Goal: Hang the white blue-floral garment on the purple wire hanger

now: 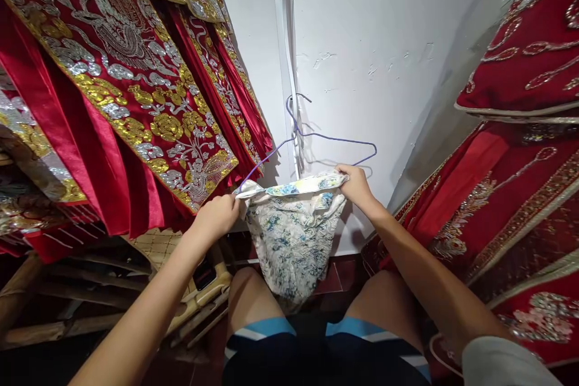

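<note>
A white garment with a blue and green floral print (pixel 294 241) hangs down in front of me, its upper edge stretched between my hands. My left hand (pixel 219 215) is closed on its left corner, close to the lower left end of a purple wire hanger (pixel 337 139). At the right corner, my right hand (pixel 355 187) pinches the cloth just below the hanger's right arm. The hanger stands above the garment, its hook against the white wall. Its lower parts are hidden behind the cloth and my hands.
Red costumes with gold and silver sequins (pixel 149 90) hang at the left. More beaded red clothing (pixel 479 193) is at the right. A bamboo chair (pixel 199 301) stands low at the left, with a dark object on it. A white wall (pixel 362 30) is ahead.
</note>
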The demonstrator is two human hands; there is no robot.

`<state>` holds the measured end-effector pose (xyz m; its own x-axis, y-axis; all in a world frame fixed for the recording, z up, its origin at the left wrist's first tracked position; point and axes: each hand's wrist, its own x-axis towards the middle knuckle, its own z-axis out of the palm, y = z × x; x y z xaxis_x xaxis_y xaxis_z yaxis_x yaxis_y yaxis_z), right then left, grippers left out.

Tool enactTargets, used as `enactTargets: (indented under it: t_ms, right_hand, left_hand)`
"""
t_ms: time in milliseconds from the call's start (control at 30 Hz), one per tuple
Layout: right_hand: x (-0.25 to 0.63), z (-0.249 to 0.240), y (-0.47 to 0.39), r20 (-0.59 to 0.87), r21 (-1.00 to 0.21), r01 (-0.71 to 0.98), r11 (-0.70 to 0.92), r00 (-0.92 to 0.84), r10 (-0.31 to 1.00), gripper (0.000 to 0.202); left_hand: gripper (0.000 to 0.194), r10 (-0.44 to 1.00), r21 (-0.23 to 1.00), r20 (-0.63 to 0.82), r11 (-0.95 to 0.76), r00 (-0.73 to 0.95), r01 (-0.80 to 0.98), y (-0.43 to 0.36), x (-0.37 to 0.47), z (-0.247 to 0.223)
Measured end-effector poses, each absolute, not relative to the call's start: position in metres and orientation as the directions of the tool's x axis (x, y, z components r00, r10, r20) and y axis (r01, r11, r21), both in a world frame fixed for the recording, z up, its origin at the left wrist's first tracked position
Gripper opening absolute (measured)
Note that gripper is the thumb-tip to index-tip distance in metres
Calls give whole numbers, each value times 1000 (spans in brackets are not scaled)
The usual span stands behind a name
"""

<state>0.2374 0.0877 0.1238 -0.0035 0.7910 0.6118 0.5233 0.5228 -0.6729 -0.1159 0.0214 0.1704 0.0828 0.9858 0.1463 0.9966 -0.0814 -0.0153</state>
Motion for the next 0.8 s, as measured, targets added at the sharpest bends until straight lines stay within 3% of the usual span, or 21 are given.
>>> enactTargets:
  t_ms: [133,233,367,467,533,600,700,800]
  right_hand:
    - [239,135,63,592,-720,463,516,24,805,7]
    - [226,136,54,522,-807,314,500,-15,853,12]
    - [220,130,52,492,-853,208,479,15,870,5]
    - [236,133,62,521,-839,272,472,150,840,58]
    - [254,141,75,522,-827,365,428,218,824,80]
    - [273,151,89,501,-808,464,362,221,836,73]
    - [300,170,99,392,-800,532,278,112,913,35]
    - [320,184,90,157,-885,415,212,-163,974,35]
  left_hand:
    - [39,919,131,392,-96,37,987,21,-96,193]
    - [35,831,282,551,-279,83,918,36,-78,208]
    - [29,765,485,636,-498,102,719,64,-59,211]
    - [24,748,541,662,-521,47,660,77,-55,205]
    - [22,734,527,678,-522,37,671,81,-57,203]
    - [21,719,489,693,-524,54,697,82,-60,204]
    - [18,697,420,712,-516,81,747,82,-72,209]
    - [33,715,440,699,-460,28,771,85,-92,210]
